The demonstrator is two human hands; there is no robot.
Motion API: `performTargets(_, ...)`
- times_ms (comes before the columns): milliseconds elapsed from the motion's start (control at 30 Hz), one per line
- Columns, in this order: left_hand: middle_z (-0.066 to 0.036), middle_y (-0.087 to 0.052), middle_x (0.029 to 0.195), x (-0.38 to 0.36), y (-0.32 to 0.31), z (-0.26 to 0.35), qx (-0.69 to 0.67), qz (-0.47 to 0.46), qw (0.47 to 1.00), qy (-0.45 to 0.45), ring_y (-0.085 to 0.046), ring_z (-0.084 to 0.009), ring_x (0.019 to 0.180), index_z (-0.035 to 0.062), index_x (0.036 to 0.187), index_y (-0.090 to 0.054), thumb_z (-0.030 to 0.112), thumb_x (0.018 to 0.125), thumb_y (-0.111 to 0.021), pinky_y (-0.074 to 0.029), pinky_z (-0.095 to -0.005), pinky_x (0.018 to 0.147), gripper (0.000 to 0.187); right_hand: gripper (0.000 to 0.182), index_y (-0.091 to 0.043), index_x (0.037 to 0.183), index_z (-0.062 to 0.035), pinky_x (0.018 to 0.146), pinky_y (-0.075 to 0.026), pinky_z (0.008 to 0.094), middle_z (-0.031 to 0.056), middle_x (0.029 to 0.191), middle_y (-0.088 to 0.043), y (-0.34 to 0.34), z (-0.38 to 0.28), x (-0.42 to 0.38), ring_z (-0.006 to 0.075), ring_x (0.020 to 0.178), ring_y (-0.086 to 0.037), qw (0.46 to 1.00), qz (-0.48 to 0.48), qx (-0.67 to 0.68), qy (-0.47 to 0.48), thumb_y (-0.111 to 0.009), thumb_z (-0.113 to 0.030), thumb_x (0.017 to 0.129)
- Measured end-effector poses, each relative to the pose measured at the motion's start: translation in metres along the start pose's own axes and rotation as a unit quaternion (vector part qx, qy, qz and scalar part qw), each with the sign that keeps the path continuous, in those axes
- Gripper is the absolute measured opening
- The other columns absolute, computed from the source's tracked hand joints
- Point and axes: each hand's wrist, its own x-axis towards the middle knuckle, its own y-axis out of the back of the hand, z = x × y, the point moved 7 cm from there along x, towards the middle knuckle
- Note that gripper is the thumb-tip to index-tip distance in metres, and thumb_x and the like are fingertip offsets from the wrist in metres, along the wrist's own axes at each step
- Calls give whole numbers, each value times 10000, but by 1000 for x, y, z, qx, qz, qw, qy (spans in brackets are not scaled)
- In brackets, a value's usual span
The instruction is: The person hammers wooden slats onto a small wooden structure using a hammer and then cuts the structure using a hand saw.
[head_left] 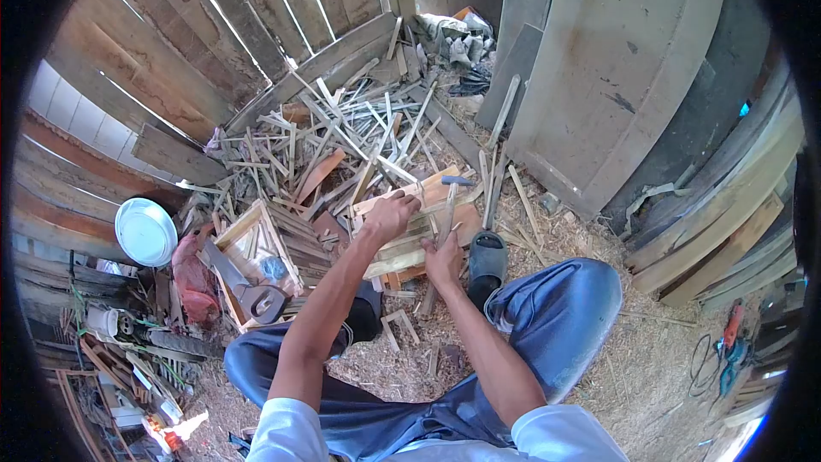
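I sit on the ground with a half-built wooden slat crate in front of me. My left hand presses down on the crate's upper slats, fingers curled as if pinching something small that I cannot make out. My right hand grips the wooden handle of a hammer, whose metal head points up over the crate's far edge. My foot in a dark sandal rests just right of the crate.
A finished small crate with a hand saw lying across it stands at the left. A pile of wood strips lies beyond. Plank walls surround the spot. A white bowl sits far left; sawdust covers the ground.
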Motion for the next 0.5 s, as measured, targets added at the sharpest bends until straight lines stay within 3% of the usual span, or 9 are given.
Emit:
performTargets(100,-99,-686,969,-5,4,2,12,6,999,-36,-654,-289,943,62,964,-678,116,821,-638,-555,-406,752,157,447,-500,1064,49,861,-475,513,299,1017,-642,-1,-3,-7,472,980,-627,1000,7,-3,-6,-770,-210,819)
performTargets(167,-125,-673,901,-7,0,-5,-136,30,988,74,-668,-329,891,18,872,-682,92,785,-640,-541,-441,741,122,472,-526,1040,45,829,-507,481,231,956,-690,-3,14,4,427,930,-666,999,33,-23,-1,-805,-236,783)
performTargets(300,-165,-690,854,-18,-5,-6,-163,92,970,156,-684,-348,786,-2,834,-700,116,793,-648,-543,-439,718,135,438,-533,1036,42,830,-508,475,226,958,-692,-4,10,4,415,925,-673,999,48,3,15,-792,-207,785)
performTargets(367,-175,-711,783,-26,-37,-26,-284,119,911,274,-703,-294,705,-7,874,-734,165,794,-665,-550,-386,675,201,496,-485,1102,66,831,-490,516,299,980,-651,-1,4,1,493,947,-628,1000,7,13,0,-783,-198,806)
performTargets(400,-175,-711,783,-25,-34,-22,-286,118,911,275,-703,-294,705,-7,874,-734,165,794,-665,-550,-386,675,201,496,-485,1102,66,831,-490,516,299,980,-651,-2,7,1,493,947,-628,1000,7,11,-1,-783,-198,806)
performTargets(467,-137,-709,719,-33,-41,-26,-390,88,826,398,-668,-174,597,-32,947,-740,203,805,-701,-526,-328,601,277,523,-476,1130,73,825,-491,517,298,976,-650,-5,11,3,491,948,-629,1000,11,12,-1,-784,-198,805)
performTargets(500,-137,-709,719,-33,-38,-23,-390,89,825,398,-668,-174,597,-32,947,-740,203,805,-701,-526,-328,601,277,523,-476,1130,73,825,-491,517,298,976,-650,-5,11,2,491,948,-629,1000,10,12,-1,-784,-198,805)
